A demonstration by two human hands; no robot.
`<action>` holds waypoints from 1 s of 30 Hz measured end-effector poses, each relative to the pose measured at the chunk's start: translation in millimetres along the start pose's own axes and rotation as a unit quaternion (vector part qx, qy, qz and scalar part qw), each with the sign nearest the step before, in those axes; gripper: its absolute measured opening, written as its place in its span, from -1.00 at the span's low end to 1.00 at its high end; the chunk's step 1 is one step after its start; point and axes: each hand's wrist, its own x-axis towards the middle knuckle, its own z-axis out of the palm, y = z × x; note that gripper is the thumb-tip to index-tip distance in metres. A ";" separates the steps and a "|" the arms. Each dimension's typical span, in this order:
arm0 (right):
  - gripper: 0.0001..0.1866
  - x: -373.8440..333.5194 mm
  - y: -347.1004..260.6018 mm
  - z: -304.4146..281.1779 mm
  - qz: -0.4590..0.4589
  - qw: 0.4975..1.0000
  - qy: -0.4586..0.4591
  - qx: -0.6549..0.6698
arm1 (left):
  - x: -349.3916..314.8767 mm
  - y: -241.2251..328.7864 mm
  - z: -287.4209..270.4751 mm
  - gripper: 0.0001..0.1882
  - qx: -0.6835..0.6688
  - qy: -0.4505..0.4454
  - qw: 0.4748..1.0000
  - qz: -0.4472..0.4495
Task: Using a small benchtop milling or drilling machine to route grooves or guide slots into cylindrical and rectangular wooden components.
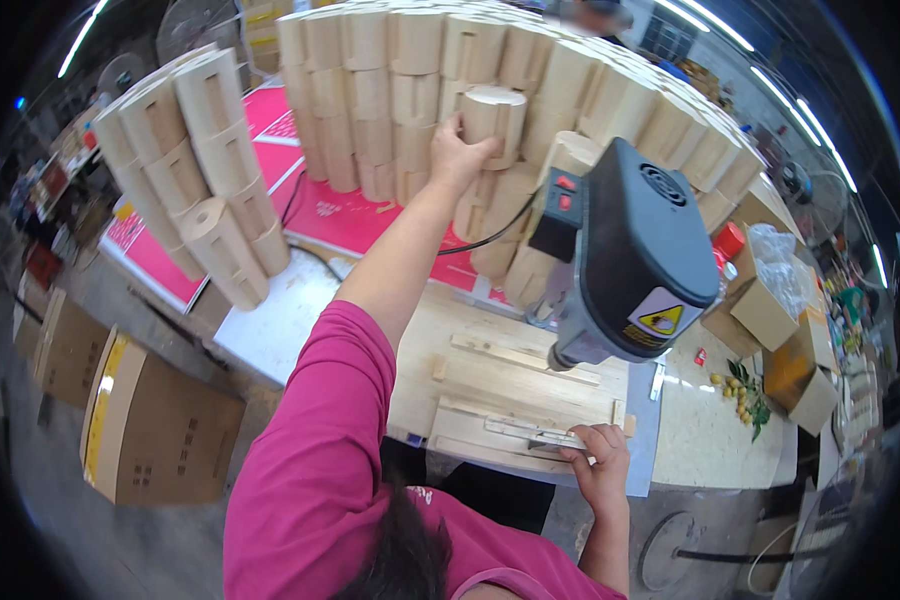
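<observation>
My left hand [458, 158] reaches forward, its fingers and thumb around a pale wooden cylinder [496, 112] at the front of a tall stack. That cylinder has a narrow slot down its side and rests on top of another. Close to me, my right hand [600, 462] is closed at the right end of a light strip [530, 432] with a thin metal piece, lying on a wooden board [415, 405] with raised slats. Its fingertips partly hide what they grip. Above the board stands the black head of a bench drill-like machine [640, 240].
Stacked wooden cylinders [370, 100] line the back, with a smaller group [185, 150] at the left on pink sheeting [365, 220]. Cartons [165, 430] stand on the floor at left. Yellowish fruit [740, 395] and an open box [765, 290] sit at right. A black cable [495, 235] runs behind.
</observation>
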 end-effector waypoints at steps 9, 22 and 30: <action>-0.66 -8.8 4.4 -4.4 0.017 1.000 -0.012 0.013 | -120.6 101.6 -159.1 -0.49 -0.243 -0.171 0.941 -0.161; -0.65 -1.1 13.6 2.7 -0.020 1.000 -0.005 0.009 | -226.7 107.4 -193.9 -0.50 -0.068 -0.502 0.797 -0.328; -0.66 -6.8 14.2 -0.2 -0.016 1.000 0.006 0.014 | -209.8 97.7 -169.0 -0.49 -0.042 -0.589 0.746 -0.308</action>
